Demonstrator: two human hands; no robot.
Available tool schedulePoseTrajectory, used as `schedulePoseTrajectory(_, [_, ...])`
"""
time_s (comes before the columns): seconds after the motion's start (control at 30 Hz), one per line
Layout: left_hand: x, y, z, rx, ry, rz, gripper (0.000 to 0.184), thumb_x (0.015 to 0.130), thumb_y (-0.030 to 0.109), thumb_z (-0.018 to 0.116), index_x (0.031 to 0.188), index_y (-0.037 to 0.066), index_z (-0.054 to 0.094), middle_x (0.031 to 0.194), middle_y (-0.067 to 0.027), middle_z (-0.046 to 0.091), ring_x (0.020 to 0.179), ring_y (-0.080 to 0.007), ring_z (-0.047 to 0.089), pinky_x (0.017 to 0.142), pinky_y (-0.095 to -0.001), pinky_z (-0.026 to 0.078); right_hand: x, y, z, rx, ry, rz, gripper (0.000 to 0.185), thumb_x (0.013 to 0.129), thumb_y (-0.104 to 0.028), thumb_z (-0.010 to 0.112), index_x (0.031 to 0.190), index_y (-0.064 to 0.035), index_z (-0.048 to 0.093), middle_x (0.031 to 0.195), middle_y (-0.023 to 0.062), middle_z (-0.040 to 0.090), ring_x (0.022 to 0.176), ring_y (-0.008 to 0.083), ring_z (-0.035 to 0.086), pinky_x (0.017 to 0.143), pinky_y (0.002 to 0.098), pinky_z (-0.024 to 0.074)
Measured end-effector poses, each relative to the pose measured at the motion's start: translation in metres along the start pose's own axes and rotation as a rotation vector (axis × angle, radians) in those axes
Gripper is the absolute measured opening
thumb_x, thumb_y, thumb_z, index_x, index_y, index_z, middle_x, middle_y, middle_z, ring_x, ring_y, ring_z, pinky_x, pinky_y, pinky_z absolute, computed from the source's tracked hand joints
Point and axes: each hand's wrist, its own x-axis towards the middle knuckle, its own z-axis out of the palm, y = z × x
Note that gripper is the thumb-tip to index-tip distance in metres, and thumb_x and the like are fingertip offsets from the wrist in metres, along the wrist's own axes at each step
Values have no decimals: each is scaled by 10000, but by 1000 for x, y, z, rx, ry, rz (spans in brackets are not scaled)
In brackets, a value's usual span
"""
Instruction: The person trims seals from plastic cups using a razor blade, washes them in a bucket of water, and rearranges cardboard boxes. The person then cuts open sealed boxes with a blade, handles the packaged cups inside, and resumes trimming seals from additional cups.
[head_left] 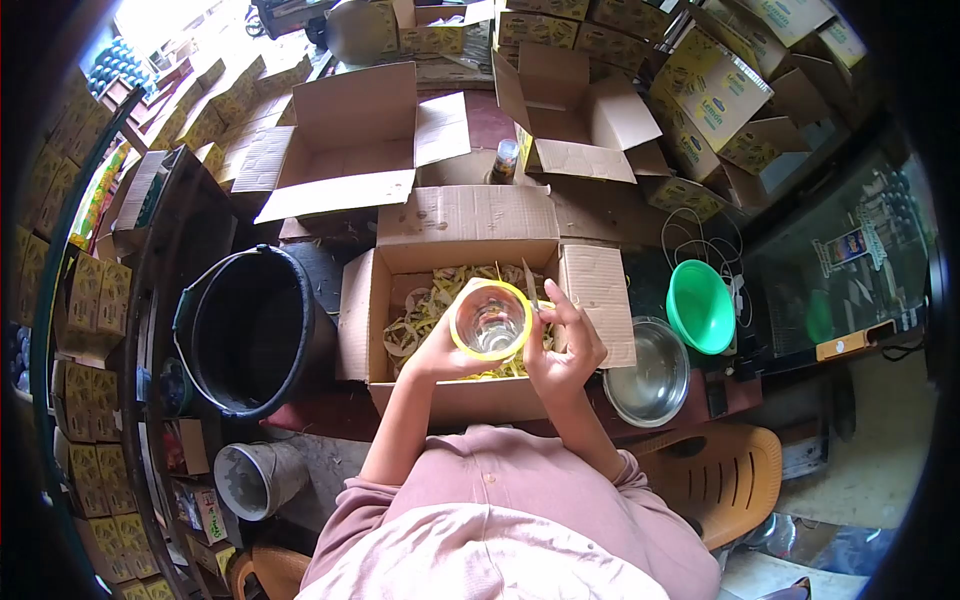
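Observation:
My left hand [438,350] is wrapped around a clear cup [491,322] with a yellow rim, its mouth turned up toward me. In my right hand [566,350] is a small knife [531,284], pinched with the blade pointing up beside the rim. Both hands are over an open cardboard box [455,258]. Yellow strips and trimmings [420,310] lie inside that box, partly hidden by my hands and the cup.
A black bucket [250,330] stands left of the box. On the right are a green bowl [701,307] and a metal bowl [647,375]. Two open cartons [350,130] and a small jar [505,160] stand behind. A grey bucket [262,480] and an orange chair [715,480] are lower down.

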Motion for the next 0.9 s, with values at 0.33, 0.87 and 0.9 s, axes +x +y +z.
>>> schedulePoseTrajectory(0.33, [-2,-3,-6,-96,51,-31,633,610,15,708,1166,75,410,1107,-43,452,1077,-147,423,906,-322,365,-10,-5,3,74,-13,61,364,655,39,661,1013,5,600,680,70,600,571,127,585,550,244,453])
schedulePoseTrajectory(0.87, [-1,-2,-6,-76,-10,-70,639,605,61,734,1157,45,413,1105,-59,437,1057,-154,453,888,-312,399,0,2,3,67,-34,62,432,654,59,629,1072,-32,573,656,69,576,590,172,589,559,278,468])
schedulePoseTrajectory(0.9, [-1,-2,-6,-119,5,-80,640,609,57,733,1161,49,410,1108,-57,439,1056,-152,453,890,-312,397,1,2,3,78,-20,73,415,653,59,635,1057,-20,581,655,61,577,589,148,579,561,260,463])
